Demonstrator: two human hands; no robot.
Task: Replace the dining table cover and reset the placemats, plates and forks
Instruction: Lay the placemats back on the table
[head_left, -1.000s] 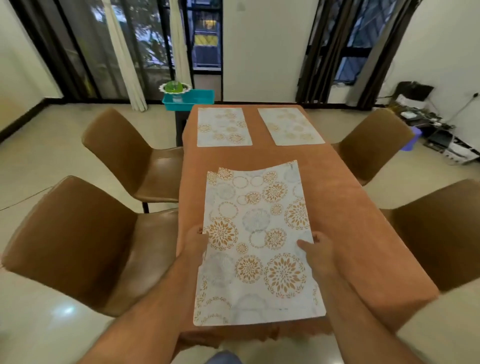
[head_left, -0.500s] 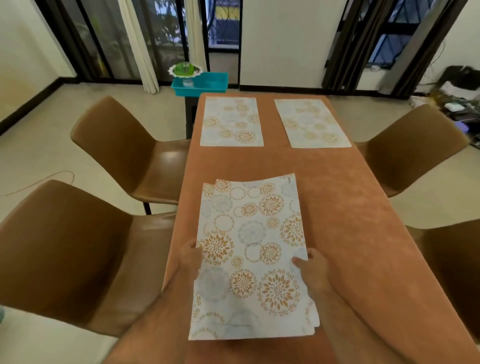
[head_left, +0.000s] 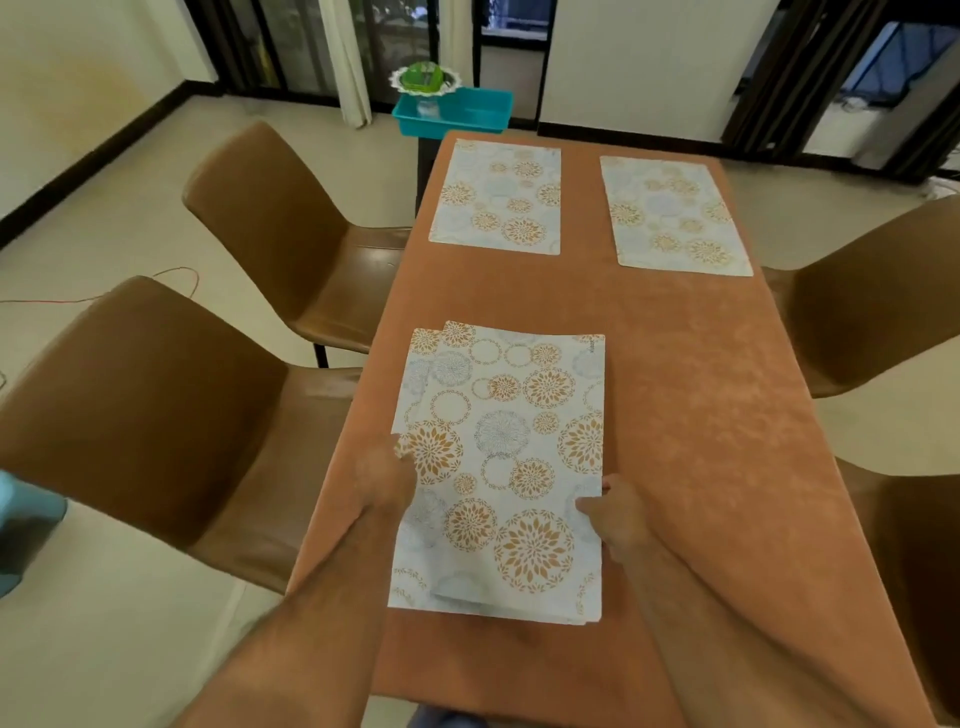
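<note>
Two thin, bendy mats (head_left: 501, 467) are held at their side edges by the left hand (head_left: 384, 475) and right hand (head_left: 615, 512), near the surface's (head_left: 701, 415) near-left corner.

A pale, glossy tiled floor (head_left: 130, 234) fills the left of the frame, edged by a dark skirting board below cream walls (head_left: 78, 52). Two brown chairs (head_left: 156, 415) stand at left, two more at the right edge. Along the top, dark-framed glass doors (head_left: 291, 41) with a white curtain (head_left: 348, 62); a teal tray (head_left: 457, 111) sits at top centre.
</note>
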